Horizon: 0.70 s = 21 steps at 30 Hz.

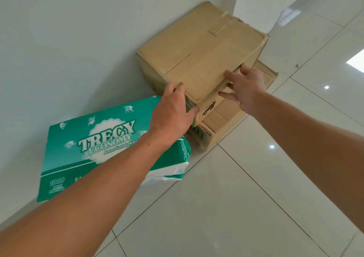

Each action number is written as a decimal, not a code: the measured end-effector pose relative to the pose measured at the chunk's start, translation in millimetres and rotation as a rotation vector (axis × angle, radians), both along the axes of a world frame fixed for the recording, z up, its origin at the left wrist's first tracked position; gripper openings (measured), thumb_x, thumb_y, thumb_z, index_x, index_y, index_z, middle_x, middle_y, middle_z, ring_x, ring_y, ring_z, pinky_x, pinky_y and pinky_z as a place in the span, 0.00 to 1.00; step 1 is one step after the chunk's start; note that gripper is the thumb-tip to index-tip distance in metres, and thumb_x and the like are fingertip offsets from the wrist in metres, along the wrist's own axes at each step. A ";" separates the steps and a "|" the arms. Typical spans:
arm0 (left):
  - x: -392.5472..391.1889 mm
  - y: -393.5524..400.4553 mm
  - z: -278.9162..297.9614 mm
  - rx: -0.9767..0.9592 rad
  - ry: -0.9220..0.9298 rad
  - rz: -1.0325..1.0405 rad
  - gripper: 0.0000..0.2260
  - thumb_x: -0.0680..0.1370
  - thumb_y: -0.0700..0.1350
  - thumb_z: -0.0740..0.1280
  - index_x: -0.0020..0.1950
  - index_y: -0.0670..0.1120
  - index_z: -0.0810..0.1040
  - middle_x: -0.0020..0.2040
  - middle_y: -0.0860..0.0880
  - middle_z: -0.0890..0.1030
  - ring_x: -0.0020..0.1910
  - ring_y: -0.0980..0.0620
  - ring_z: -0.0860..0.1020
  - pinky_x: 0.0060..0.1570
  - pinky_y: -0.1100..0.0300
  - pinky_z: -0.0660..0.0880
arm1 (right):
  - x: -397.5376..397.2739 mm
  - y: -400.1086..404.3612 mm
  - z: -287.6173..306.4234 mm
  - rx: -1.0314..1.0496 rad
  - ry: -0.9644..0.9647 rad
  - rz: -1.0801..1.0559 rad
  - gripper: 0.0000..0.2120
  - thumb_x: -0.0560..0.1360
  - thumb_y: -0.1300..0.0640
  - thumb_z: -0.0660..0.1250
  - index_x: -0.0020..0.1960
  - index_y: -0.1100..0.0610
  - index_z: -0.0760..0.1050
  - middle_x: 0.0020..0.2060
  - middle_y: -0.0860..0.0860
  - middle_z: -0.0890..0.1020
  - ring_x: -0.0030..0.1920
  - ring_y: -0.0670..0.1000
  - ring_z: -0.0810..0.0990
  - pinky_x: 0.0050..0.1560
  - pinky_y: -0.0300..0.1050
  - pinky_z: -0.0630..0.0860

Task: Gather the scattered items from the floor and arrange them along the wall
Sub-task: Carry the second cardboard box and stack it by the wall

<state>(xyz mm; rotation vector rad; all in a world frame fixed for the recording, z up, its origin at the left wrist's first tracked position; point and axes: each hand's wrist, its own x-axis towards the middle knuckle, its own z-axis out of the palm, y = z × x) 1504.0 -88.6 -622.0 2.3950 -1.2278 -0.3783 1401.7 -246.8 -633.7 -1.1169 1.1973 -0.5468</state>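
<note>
Green tissue pack at far left, "TRECY ECONOMY" printed on top, lying on the floor against the wall. Plastic wrap crumpled at its right end. Left forearm crosses over the pack.

Left hand sits at the near-left corner of the top box. Fingers wrap the corner edge, thumb down the side face: it grips the box. Fingertips mostly hidden behind the corner.

Top box: plain brown cardboard, flaps closed, torn tape along the seam near the far end. One side is against the wall. It rests on a lower box, also brown cardboard, which sticks out toward the room on the right and near side. Lower box touches the floor; its near-left corner is just beside the pack, contact unclear.

Right hand at the top box's right edge, fingers spread and relaxed. Index and middle lie on the top face at the edge, thumb below against the side. Loose contact, not a closed grip.

Floor: glossy white tiles, dark grout, ceiling light reflections at right.
</note>
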 end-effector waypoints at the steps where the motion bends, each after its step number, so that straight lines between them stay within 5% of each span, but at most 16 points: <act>1: 2.8 1.5 0.9 -0.003 -0.024 0.002 0.29 0.77 0.54 0.70 0.74 0.45 0.67 0.67 0.47 0.70 0.62 0.48 0.75 0.56 0.57 0.73 | 1.5 2.7 -1.1 0.003 -0.005 0.005 0.20 0.81 0.62 0.67 0.72 0.56 0.72 0.51 0.46 0.79 0.44 0.44 0.79 0.46 0.52 0.86; 5: 16.4 5.0 1.4 0.005 -0.065 0.013 0.27 0.78 0.51 0.70 0.74 0.45 0.68 0.67 0.45 0.70 0.64 0.45 0.75 0.58 0.51 0.74 | 16.2 15.3 0.9 0.003 -0.003 -0.006 0.22 0.80 0.62 0.68 0.73 0.55 0.69 0.65 0.55 0.77 0.52 0.49 0.81 0.42 0.51 0.86; 11: 5.6 -3.4 1.7 -0.024 -0.014 -0.009 0.26 0.78 0.52 0.70 0.72 0.44 0.68 0.64 0.45 0.70 0.59 0.47 0.75 0.55 0.56 0.72 | 22.5 25.7 4.8 -0.021 -0.002 -0.127 0.32 0.79 0.65 0.69 0.77 0.48 0.59 0.71 0.54 0.71 0.55 0.53 0.76 0.42 0.54 0.86; 14: 2.9 -16.2 2.3 -0.076 0.067 0.019 0.25 0.77 0.54 0.71 0.69 0.45 0.70 0.61 0.47 0.71 0.53 0.51 0.71 0.51 0.60 0.69 | 18.1 25.4 4.1 -0.020 0.004 -0.147 0.39 0.78 0.65 0.69 0.80 0.44 0.53 0.76 0.52 0.65 0.64 0.58 0.75 0.41 0.55 0.86; 21: 5.4 -33.9 -0.8 -0.081 0.095 0.062 0.24 0.77 0.49 0.71 0.70 0.47 0.69 0.65 0.46 0.71 0.56 0.52 0.71 0.53 0.61 0.70 | 16.6 25.9 9.1 0.051 -0.008 -0.081 0.40 0.79 0.65 0.67 0.81 0.41 0.52 0.77 0.54 0.64 0.69 0.59 0.74 0.41 0.57 0.85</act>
